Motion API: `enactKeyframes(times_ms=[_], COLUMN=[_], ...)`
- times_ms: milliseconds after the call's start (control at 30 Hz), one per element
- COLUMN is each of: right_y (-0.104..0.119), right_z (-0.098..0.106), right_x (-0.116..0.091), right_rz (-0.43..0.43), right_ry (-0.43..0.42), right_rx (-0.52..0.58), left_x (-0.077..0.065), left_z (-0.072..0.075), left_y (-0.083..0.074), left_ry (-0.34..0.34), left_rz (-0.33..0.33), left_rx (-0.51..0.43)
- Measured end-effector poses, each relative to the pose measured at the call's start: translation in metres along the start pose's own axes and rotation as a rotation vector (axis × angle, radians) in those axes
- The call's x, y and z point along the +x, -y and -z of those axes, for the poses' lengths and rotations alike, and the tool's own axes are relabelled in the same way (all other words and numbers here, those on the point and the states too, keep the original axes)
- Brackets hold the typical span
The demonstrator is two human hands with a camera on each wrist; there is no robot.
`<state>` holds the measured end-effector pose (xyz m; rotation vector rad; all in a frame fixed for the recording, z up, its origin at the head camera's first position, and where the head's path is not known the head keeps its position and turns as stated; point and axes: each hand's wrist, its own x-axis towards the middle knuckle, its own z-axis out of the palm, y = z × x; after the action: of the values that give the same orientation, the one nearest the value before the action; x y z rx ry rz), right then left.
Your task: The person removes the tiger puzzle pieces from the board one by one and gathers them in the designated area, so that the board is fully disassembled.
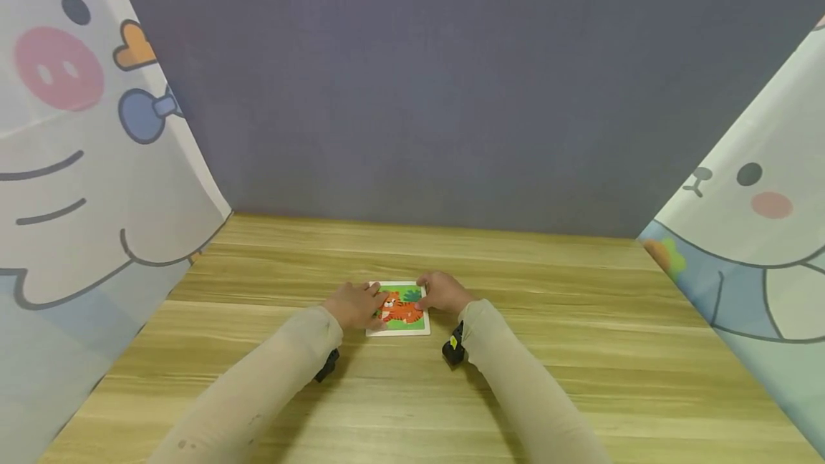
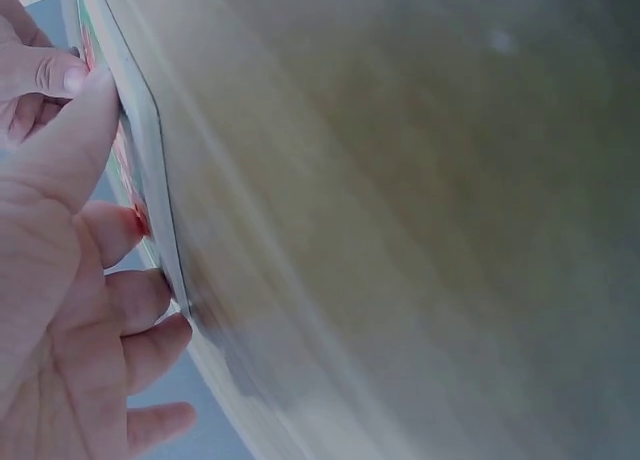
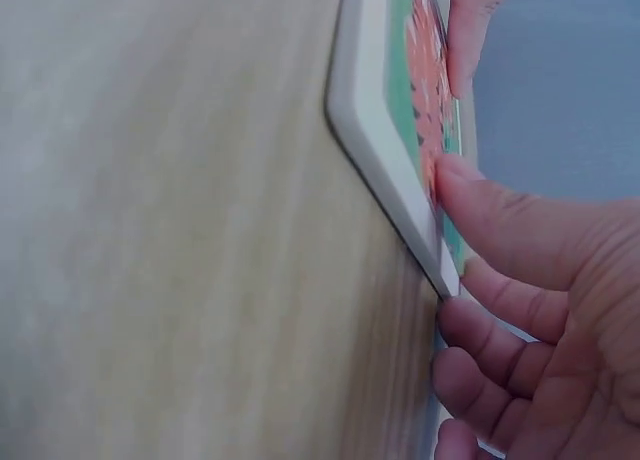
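Note:
A small square board with a tiger picture (image 1: 402, 315) lies flat on the wooden table, orange tiger on green inside a white border. My left hand (image 1: 353, 305) rests over its left side, fingers spread onto the picture. In the left wrist view that thumb (image 2: 75, 135) lies across the near border. At the board's right edge, my right hand (image 1: 446, 292) holds on, its thumb on the picture. The right wrist view shows the right thumb (image 3: 500, 215) on the printed face and the other fingers curled by the edge and corner.
The wood-grain table (image 1: 399, 407) extends around the board. A plain grey panel (image 1: 412, 92) stands behind it, and cartoon-printed cloths (image 1: 64, 163) hang at left and right. Each wrist carries a black camera (image 1: 454, 349) below the pale sleeve.

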<state>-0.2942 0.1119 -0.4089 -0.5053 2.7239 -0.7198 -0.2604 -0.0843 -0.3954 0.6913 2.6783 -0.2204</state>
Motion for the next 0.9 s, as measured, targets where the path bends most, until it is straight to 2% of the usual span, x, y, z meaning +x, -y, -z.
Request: enactKeyframes(times_ms=[167,400,600,733,900], right_y=[0.0009,0.0006,0.0002,0.0016,0.0016], right_z=[-0.0013,-0.0016,-0.0014,-0.0016,-0.0036], right_x=[0.0032,0.006,0.0079,0.0079,0.0061], right_rz=[-0.015,-0.041,-0.051,-0.047,-0.073], right_ry=[-0.002,0.018,0.017,-0.01,-0.062], right_rx=[0.01,-0.035,-0.043,0.009,0.171], left_x=[-0.0016,-0.0032,-0.005,-0.0077,-0.0089], left_z=[-0.0034,-0.0079,-0.0056,-0.0032,-0.0024], left_y=[0.0022,0.0079,0.0083,0.0068,0.0061], left_ry=[-0.017,-0.021,-0.01,-0.004,0.001], left_rz=[-0.022,-0.107,-0.164,-0.158,-0.153], left_rx=[0.033,0.058,0.134,0.125,0.122])
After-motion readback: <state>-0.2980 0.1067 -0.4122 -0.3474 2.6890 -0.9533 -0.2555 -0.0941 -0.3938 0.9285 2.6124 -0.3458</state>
